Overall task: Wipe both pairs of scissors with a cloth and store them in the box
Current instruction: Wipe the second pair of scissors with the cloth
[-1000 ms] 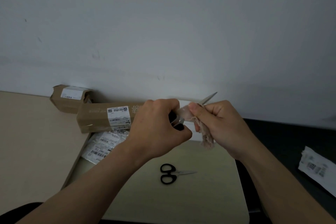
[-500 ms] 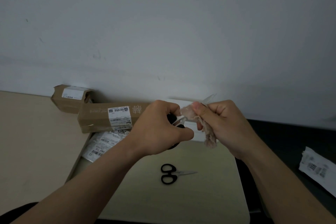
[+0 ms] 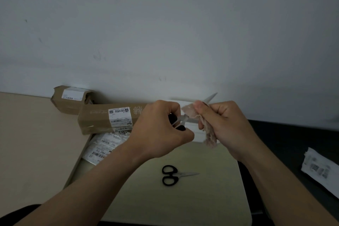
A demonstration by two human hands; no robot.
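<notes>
Under both hands, table: a pale greenish, round-cornered table top is seen below the work, with nothing resting on the hands' side but one pair of scissors.
Cardboard: a long brown cardboard box with a white label lies along the far edge, left of the hands.
Storage box: a flat white box is glimpsed behind the hands and is taken to be the store; whether it stands open cannot be told.
Left hand: the left hand is clenched round the black handles of the held scissors.
Right hand: the right hand is closed on the cloth, the blade being pinched through it under the thumb.
Cloth: a frayed pinkish-beige cloth is wrapped over the blade, its loose end hanging down.
Held scissors: the black-handled steel scissors are raised above the table; the long axis runs from the left-hand grip up and to the right, and the bare tip shows beyond the cloth.
Next stroke: a pull along that axis towards the tip, away from the left hand, is judged to be called for.
Second scissors: small black-handled scissors lie flat on the table, handles left, blades pointing right, apparently not yet wiped.
</notes>
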